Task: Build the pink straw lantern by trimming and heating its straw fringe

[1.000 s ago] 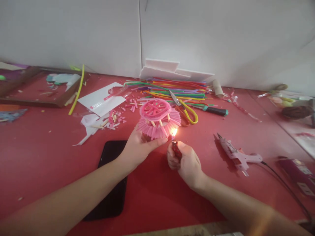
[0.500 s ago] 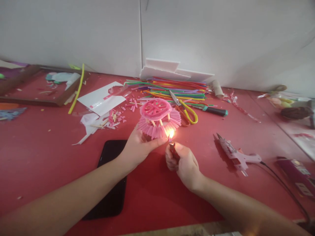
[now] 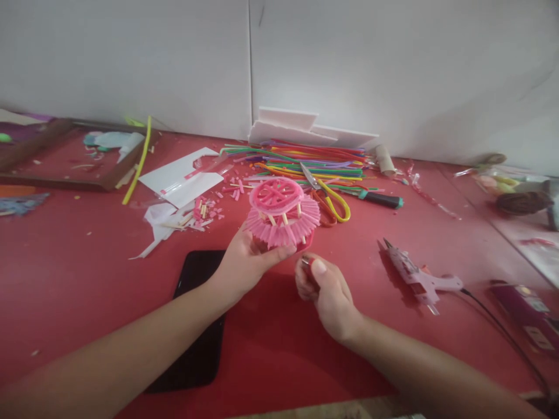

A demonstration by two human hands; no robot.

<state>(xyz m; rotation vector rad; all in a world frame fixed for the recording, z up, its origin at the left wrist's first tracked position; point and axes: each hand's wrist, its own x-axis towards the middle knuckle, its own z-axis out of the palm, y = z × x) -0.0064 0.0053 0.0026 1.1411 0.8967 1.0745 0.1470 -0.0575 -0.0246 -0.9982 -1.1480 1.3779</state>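
Observation:
My left hand (image 3: 251,265) grips a small pink craft model (image 3: 277,198) from below, above the red table (image 3: 279,361). The model has a round spoked top, short pale sticks under it and a pleated pink skirt around the middle; its base is partly hidden by my fingers. Just right of it, my right hand (image 3: 327,291) is closed around a red lighter (image 3: 308,265) with a metal top. No flame shows on the lighter, which is apart from the model. A black phone or tablet (image 3: 203,326) lies partly under my left forearm.
Scissors (image 3: 334,201) with yellow and orange handles and a dark-handled cutter (image 3: 379,198) lie by colourful pipe cleaners (image 3: 314,160). A glue gun (image 3: 419,276) with its cord rests at right. Pink scraps (image 3: 205,210) and white card (image 3: 181,177) are at left, near a brown frame (image 3: 56,181).
The lighter's flame, which burned against the model's lower edge, has gone out. My right hand has drawn the lighter slightly down from the model, while my left hand keeps its hold.

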